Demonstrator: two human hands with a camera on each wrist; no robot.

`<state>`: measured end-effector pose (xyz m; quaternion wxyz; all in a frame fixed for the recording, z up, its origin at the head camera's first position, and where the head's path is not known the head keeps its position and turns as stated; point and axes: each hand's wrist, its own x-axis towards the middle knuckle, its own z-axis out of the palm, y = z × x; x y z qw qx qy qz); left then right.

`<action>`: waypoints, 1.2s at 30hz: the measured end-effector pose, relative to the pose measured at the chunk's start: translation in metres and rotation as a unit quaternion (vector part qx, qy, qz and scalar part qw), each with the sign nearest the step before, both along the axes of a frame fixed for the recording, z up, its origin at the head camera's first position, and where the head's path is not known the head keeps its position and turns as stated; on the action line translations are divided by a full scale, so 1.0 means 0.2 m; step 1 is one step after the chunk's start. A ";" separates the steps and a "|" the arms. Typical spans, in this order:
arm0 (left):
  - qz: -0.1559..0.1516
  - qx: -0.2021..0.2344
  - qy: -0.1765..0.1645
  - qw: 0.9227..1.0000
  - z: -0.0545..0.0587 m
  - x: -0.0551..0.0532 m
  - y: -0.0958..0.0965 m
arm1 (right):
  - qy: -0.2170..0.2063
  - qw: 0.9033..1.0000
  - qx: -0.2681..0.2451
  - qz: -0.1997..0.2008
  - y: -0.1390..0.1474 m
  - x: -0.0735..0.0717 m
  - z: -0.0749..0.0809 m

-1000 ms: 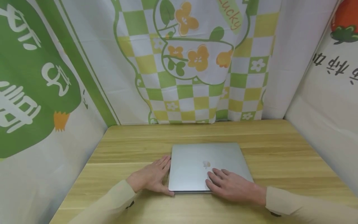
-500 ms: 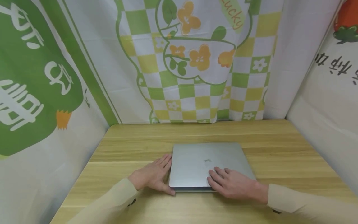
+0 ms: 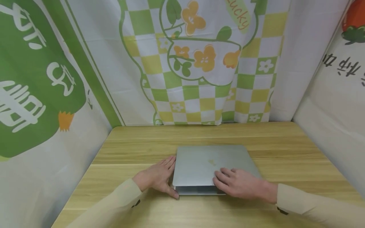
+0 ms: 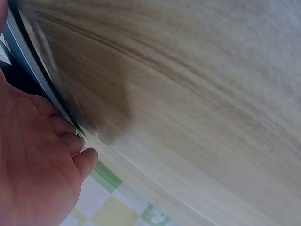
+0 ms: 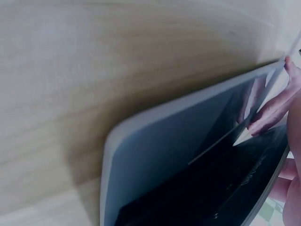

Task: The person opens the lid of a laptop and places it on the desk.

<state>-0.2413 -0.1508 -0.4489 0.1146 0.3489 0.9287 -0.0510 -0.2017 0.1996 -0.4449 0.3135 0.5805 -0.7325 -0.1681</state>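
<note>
A silver laptop (image 3: 196, 163) lies on the wooden table with its lid tilted up slightly at the front edge, showing a dark gap. My left hand (image 3: 158, 177) rests against the laptop's left side, fingers extended along it, thumb at the front left corner. In the left wrist view, that hand's fingertips (image 4: 85, 162) sit at the laptop's edge. My right hand (image 3: 238, 183) grips the lid's front edge right of centre, fingers bent on top; its thumb is hidden in the head view. The right wrist view shows the base (image 5: 155, 141) and dark interior under the lid.
The wooden table (image 3: 137, 142) extends around the laptop. A printed checkered cloth (image 3: 196, 104) hangs behind its far edge. Cloth walls with green (image 3: 28, 95) and red prints close in the left and right sides.
The laptop's lid, shut a second ago, has risen at the front with my right hand, opening a widening gap. My left hand stays at the left side.
</note>
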 end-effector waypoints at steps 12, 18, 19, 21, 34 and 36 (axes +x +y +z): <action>0.001 0.015 -0.009 1.000 0.01 0.00 0.00 | -0.004 0.999 -0.031 0.032 0.00 -0.03 0.07; 0.006 0.017 -0.019 1.000 0.01 -0.01 0.00 | -0.025 0.998 -0.043 0.035 0.01 -0.04 0.09; 0.005 0.017 -0.019 1.000 0.01 -0.01 0.00 | -0.025 0.998 -0.046 0.036 0.01 -0.04 0.09; 0.002 0.015 -0.017 1.000 0.01 -0.01 0.00 | -0.025 0.998 -0.052 0.039 0.01 -0.05 0.10; 0.002 0.019 -0.028 0.999 0.02 -0.01 0.01 | -0.018 0.987 -0.123 0.102 -0.01 -0.09 0.14; 0.000 0.022 -0.029 0.999 0.03 0.00 0.01 | -0.019 0.986 -0.126 0.106 -0.01 -0.10 0.14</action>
